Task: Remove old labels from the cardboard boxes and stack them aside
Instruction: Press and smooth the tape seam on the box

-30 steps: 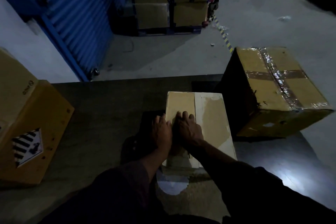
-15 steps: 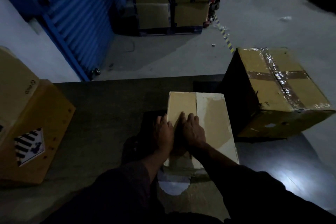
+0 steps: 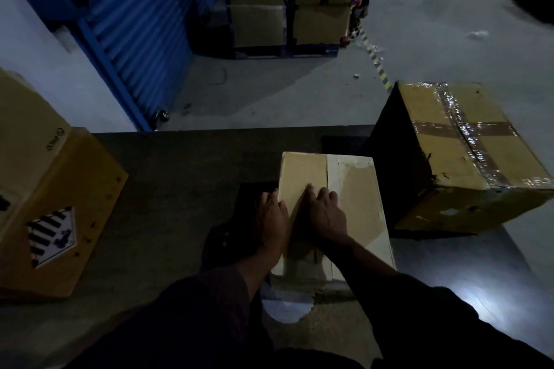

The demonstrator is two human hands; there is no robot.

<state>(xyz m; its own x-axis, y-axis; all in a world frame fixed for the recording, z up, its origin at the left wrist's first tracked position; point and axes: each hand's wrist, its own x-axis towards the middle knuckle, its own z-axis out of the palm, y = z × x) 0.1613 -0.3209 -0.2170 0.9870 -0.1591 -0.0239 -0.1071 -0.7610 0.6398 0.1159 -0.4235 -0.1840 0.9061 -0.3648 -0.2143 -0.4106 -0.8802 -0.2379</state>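
**Mina:** Right hand [image 3: 328, 214] lies on top of the small box [image 3: 356, 204], fingers stretched forward along the seam where the brown flap meets the pale strip [image 3: 332, 177]. Whether a fingertip has caught an edge there I cannot tell; it looks flat and pressing, not pinching.

**Sven:** And the left hand [image 3: 271, 223]?

**Mina:** Down the small box's left edge, fingers laid over the corner and loosely bent. It seems to be steadying the carton, though the light is too poor to say if it grips.

**Sven:** So the step is lifting the old label?

**Mina:** I judge so. The pale patch right of the seam looks partly torn already. Best to work a nail under a corner, peel low and slowly along the surface so the cardboard skin doesn't rip, and keep the left hand bracing the side.

**Sven:** Other boxes?

**Mina:** All shut, contents hidden. Right of the small box, a bigger carton [image 3: 455, 156] crossed with shiny tape sits tilted. Well to the left of the small box, a yellow carton [image 3: 60, 213] with a striped diamond label [image 3: 51, 237]. Beyond the small box, across the floor, stacked cartons [image 3: 287, 9] stand on racks.
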